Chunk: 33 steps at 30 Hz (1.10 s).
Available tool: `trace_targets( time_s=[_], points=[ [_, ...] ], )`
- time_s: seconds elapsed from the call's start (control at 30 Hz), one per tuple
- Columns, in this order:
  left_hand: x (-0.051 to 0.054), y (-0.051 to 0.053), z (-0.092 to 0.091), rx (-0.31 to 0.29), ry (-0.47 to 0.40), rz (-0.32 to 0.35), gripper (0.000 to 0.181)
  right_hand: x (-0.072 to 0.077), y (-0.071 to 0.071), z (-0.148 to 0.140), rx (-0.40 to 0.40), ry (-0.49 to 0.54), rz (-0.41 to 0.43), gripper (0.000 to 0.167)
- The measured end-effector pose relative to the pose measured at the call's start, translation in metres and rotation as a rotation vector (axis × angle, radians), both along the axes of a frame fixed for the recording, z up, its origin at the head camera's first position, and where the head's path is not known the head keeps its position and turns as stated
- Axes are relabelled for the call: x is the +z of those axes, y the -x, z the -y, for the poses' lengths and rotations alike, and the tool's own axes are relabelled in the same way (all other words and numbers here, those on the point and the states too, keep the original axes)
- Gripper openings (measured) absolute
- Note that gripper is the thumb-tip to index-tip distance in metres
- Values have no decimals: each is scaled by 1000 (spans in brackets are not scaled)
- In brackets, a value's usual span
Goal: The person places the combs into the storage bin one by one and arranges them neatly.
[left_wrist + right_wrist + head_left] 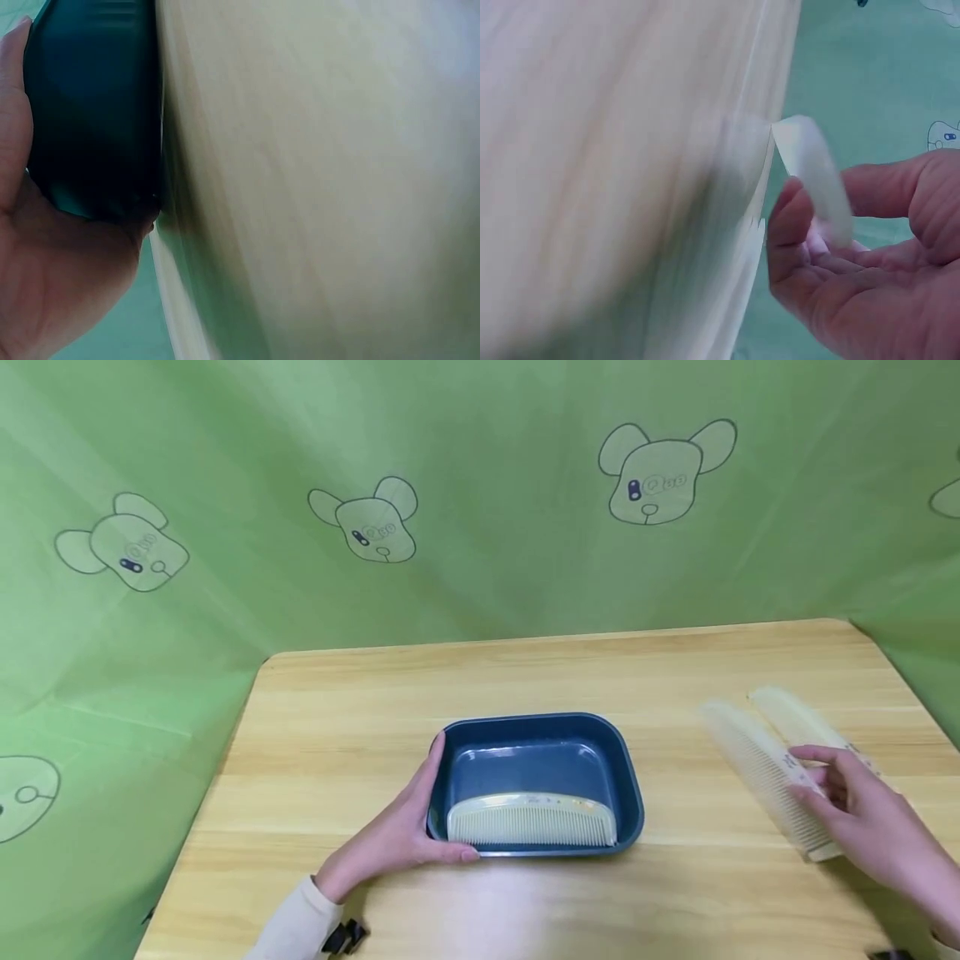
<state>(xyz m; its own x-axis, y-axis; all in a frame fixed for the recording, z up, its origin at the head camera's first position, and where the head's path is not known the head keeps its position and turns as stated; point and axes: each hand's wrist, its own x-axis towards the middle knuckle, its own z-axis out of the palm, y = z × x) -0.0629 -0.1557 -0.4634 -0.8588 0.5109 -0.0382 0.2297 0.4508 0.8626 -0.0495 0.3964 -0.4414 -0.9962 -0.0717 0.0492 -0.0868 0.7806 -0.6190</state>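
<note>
A dark blue rectangular tray (633, 785) sits mid-table, with one pale comb (532, 822) lying inside along its near wall, teeth toward me. My left hand (401, 831) grips the tray's left end, thumb on the near side and fingers along the left wall; the left wrist view shows the palm against the tray (97, 112). Over at the right, my right hand (862, 814) pinches a second pale comb (757, 760) by its spine, blurred and tilted. Beyond it another pale comb (795, 714) lies on the table, partly hidden by the hand.
The light wood table (337, 710) has rounded far corners. A green cloth (480, 585) with mouse-like faces hangs behind and at both sides. Wood surface separates the tray from the combs on the right.
</note>
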Motion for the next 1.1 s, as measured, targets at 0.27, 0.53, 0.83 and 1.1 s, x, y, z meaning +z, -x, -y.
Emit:
trace_targets(
  time_s=[0.27, 0.53, 0.83, 1.1],
  points=[
    [-1, -2, 0, 6, 3, 2, 150, 0, -1, 13, -41, 271, 18, 37],
    [0, -2, 1, -2, 5, -8, 149, 7, 2, 22, 3, 408, 73, 49],
    [-1, -1, -2, -1, 2, -7, 149, 10, 3, 29, 69, 438, 94, 48],
    [0, -3, -1, -1, 5, -7, 149, 16, 2, 42, 40, 466, 109, 43]
  ],
)
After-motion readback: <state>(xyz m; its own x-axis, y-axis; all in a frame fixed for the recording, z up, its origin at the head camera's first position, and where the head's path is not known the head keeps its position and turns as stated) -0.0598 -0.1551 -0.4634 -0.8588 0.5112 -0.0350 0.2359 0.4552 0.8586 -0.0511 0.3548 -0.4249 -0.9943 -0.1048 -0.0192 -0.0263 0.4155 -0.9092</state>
